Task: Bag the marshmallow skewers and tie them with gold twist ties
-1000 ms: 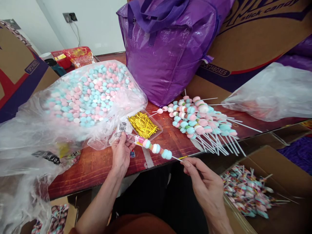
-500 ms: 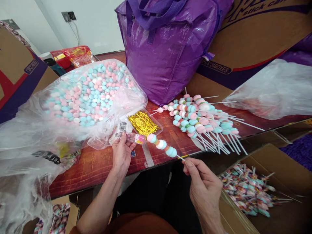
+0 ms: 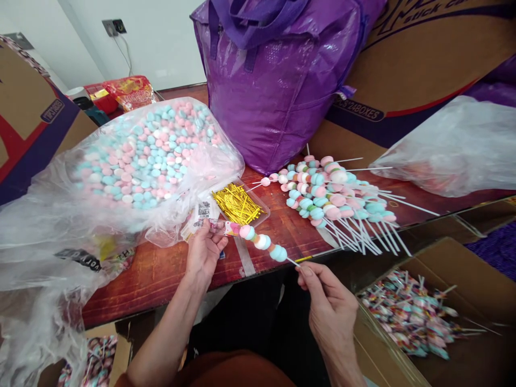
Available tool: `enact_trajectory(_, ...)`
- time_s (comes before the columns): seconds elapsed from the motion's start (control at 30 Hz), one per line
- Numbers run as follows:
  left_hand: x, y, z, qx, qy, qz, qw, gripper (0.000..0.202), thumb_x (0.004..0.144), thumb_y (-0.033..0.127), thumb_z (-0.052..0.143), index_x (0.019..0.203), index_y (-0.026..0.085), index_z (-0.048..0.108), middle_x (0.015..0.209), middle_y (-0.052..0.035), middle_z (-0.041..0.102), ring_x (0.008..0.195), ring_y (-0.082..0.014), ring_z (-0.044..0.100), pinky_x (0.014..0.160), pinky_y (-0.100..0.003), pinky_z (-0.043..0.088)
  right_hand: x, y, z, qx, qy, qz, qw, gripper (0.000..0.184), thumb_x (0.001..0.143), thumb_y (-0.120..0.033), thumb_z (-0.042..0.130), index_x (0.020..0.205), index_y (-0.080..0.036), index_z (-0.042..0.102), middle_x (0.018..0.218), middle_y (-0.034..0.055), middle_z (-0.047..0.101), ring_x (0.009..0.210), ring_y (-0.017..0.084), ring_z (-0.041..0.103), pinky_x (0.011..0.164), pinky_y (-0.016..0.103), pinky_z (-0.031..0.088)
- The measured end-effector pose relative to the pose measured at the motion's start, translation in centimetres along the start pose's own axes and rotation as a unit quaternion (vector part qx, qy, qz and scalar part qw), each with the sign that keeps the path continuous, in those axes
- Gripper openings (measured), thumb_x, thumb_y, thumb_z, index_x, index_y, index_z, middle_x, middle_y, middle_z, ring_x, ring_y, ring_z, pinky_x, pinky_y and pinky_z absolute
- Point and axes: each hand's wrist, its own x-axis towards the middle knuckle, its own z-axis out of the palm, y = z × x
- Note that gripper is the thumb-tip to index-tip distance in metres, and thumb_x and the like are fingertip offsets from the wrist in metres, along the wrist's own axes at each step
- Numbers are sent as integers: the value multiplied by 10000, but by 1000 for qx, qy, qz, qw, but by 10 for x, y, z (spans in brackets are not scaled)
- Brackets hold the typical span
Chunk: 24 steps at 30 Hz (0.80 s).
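Note:
My right hand [image 3: 328, 306] pinches the thin white stick of a candy skewer [image 3: 262, 242] carrying pink, white and blue marshmallow pieces. My left hand [image 3: 203, 252] grips a small clear printed wrapper bag [image 3: 213, 226], and the skewer's tip end sits inside its mouth. Both hands hover over the near edge of the red-brown wooden table [image 3: 161, 274]. Just behind the skewer lies a clear tray of gold twist ties [image 3: 237, 204].
A big clear bag of loose pink and blue marshmallows [image 3: 141, 150] fills the left. A pile of bare skewers [image 3: 334, 199] lies at centre right. A purple tote [image 3: 278, 80] stands behind. An open cardboard box of wrapped skewers [image 3: 407, 317] sits at lower right.
The skewer has shifted slightly back and forth along its length at the wrapper's mouth. My right hand moved a little left. My left hand keeps its grip.

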Motion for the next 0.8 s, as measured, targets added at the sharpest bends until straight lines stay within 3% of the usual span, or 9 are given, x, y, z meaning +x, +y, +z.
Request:
enact_trajectory(0.27,-1,-1,-2,17,-22,14,1000,147,874,258,679,805,139,626,679,-29,702,552,-111,647,510,-205,510,-4,-6,0,-51,8,-78,996,158,937,-313,605,855,-207,688,693,-17,591,638,135,539,645,259,446)
enact_trajectory(0.47,-5,-7,-1,74,-34,156,984,323,673,380,850,766,166,626,672,14,694,558,-108,656,554,-208,524,-4,-8,-3,-75,-18,-173,982,96,925,-203,606,929,-223,700,793,15,671,716,168,603,697,301,469)
enact_trajectory(0.8,-1,-7,-1,96,-31,217,971,324,681,415,837,736,167,635,680,1,692,605,-128,679,579,-212,528,-6,-5,-1,-3,-70,-83,994,97,919,-263,629,889,-218,709,780,4,657,703,145,598,669,253,484)
